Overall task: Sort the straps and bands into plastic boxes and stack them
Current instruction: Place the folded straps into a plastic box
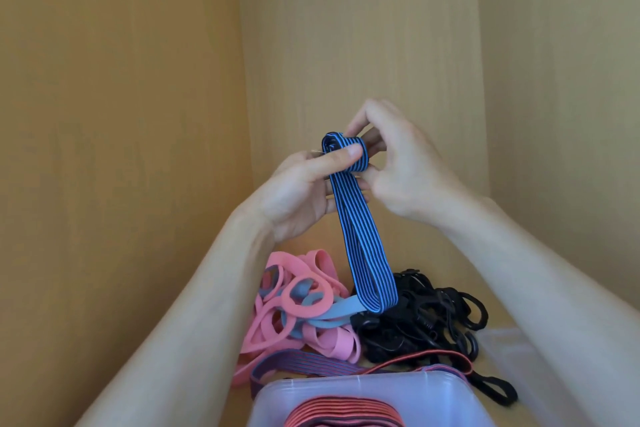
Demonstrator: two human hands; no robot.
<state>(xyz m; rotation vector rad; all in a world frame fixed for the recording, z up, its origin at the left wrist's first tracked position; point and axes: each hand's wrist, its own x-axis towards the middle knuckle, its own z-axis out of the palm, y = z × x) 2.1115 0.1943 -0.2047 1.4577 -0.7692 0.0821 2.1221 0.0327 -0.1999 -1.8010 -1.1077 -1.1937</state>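
Observation:
Both hands are raised inside a wooden compartment, gripping one blue and black striped elastic strap point(363, 246). My left hand point(304, 194) pinches its coiled top end with thumb and fingers. My right hand point(405, 170) holds the same coil from the right. The strap's long loop hangs down, its lower end near the heaps below. A clear plastic box point(363, 392) sits at the bottom edge with a red striped strap point(343, 411) rolled inside it.
On the wooden floor lie a heap of pink and light blue rubber bands point(298, 308), a tangle of black straps with hooks point(422, 315), and a purple-red striped strap point(304, 366) in front of the box. Wooden walls close in at left, back and right.

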